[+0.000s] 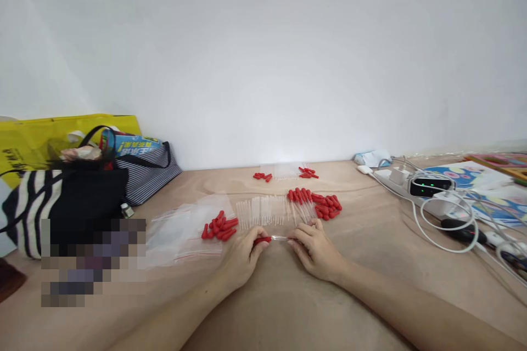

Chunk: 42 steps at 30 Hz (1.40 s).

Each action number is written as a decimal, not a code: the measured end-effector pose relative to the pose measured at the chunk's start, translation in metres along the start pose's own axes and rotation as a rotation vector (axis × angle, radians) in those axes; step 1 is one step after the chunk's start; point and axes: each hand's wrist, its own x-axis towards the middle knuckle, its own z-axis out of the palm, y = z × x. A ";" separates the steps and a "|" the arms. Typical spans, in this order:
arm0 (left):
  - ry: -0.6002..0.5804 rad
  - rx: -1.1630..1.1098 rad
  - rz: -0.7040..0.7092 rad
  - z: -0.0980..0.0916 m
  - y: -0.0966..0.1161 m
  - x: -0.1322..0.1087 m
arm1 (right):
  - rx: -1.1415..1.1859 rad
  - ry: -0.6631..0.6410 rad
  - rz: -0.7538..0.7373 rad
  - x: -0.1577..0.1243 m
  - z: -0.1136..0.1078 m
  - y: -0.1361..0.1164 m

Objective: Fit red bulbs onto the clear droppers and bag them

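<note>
Between my hands, near the table's middle, a red rubber bulb (pixel 263 239) meets the end of a clear glass dropper tube (pixel 280 238). My left hand (pixel 246 252) pinches the bulb, and my right hand (pixel 315 249) grips the far part of the tube. Just beyond them lies a row of bare glass tubes (pixel 259 211). Several droppers with red bulbs fitted (pixel 300 196) lie at the right end of that row, close to my right hand. Loose red bulbs form one pile (pixel 220 226) beside my left hand and another pile (pixel 328 205) at the right.
Clear plastic bags (pixel 177 236) lie flat on the left. Farther back are more tubes (pixel 286 171) with small red bulb groups. A black-and-white bag (pixel 82 203) and a striped bag (pixel 144 175) stand left. A power strip (pixel 395 184) with tangled white cables occupies the right.
</note>
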 end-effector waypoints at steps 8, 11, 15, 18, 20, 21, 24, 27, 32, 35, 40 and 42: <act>-0.006 -0.033 0.083 -0.001 0.000 0.001 | 0.017 0.011 -0.029 -0.001 0.002 0.001; -0.009 -0.023 0.079 -0.001 -0.002 0.000 | 0.010 -0.010 -0.053 -0.001 0.001 0.001; -0.017 -0.008 0.050 -0.001 -0.003 -0.001 | 0.031 -0.041 -0.094 -0.001 -0.001 0.001; -0.029 -0.012 0.053 -0.002 -0.001 -0.001 | 0.048 -0.056 -0.116 -0.001 -0.002 0.002; -0.044 -0.004 0.064 -0.002 0.000 -0.002 | 0.028 -0.067 -0.130 -0.001 -0.003 0.002; -0.054 -0.001 0.073 -0.001 0.001 -0.002 | 0.011 -0.072 -0.137 -0.001 -0.004 0.002; -0.074 -0.001 0.115 0.000 0.000 -0.002 | -0.036 -0.074 -0.164 -0.001 -0.005 0.002; -0.077 0.014 0.162 0.001 -0.001 -0.003 | -0.074 -0.054 -0.191 -0.001 -0.004 0.001; -0.084 0.039 0.218 0.002 0.000 -0.005 | -0.077 -0.015 -0.184 -0.003 0.000 -0.003; -0.085 0.035 0.253 0.002 0.001 -0.006 | -0.039 -0.022 -0.162 -0.003 0.002 -0.005; -0.090 0.031 0.299 0.004 0.001 -0.005 | -0.034 -0.054 -0.149 -0.001 0.005 -0.007; -0.096 0.027 0.312 0.004 0.001 -0.005 | -0.036 -0.067 -0.148 0.000 0.006 -0.008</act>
